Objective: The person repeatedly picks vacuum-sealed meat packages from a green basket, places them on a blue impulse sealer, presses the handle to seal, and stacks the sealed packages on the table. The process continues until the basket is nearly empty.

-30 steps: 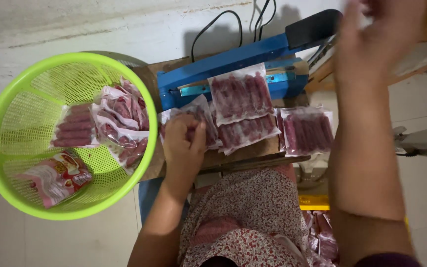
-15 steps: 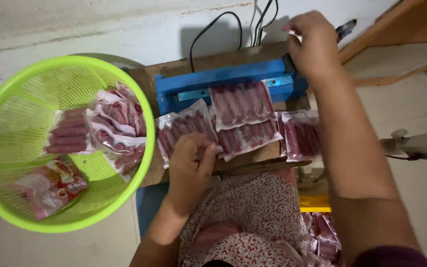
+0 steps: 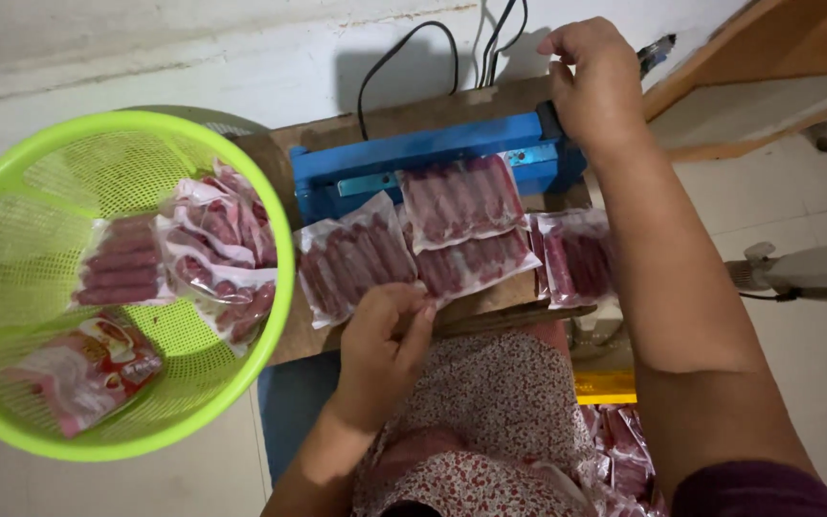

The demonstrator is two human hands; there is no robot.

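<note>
A blue heat sealer (image 3: 413, 158) lies on a small wooden board (image 3: 337, 129) in front of me. My right hand (image 3: 593, 81) presses down on the sealer's black handle at its right end. Under the sealer bar sits a clear bag of sausages (image 3: 461, 196). More sausage bags lie beside it: one at the left (image 3: 351, 258), one below (image 3: 476, 263), one at the right (image 3: 576, 254). My left hand (image 3: 385, 345) rests at the board's near edge, fingertips touching the left bag's lower corner.
A lime green mesh basket (image 3: 270, 239) at the left holds several sealed sausage bags (image 3: 126, 263) and a printed red packet (image 3: 88, 369). Black cables (image 3: 404, 48) run from the sealer up the wall. More bags (image 3: 624, 450) lie by my lap, and a yellow object (image 3: 605, 388).
My right hand came down from high up onto the sealer handle and pushed it shut. My left hand slid from the left bag down to its near corner.
</note>
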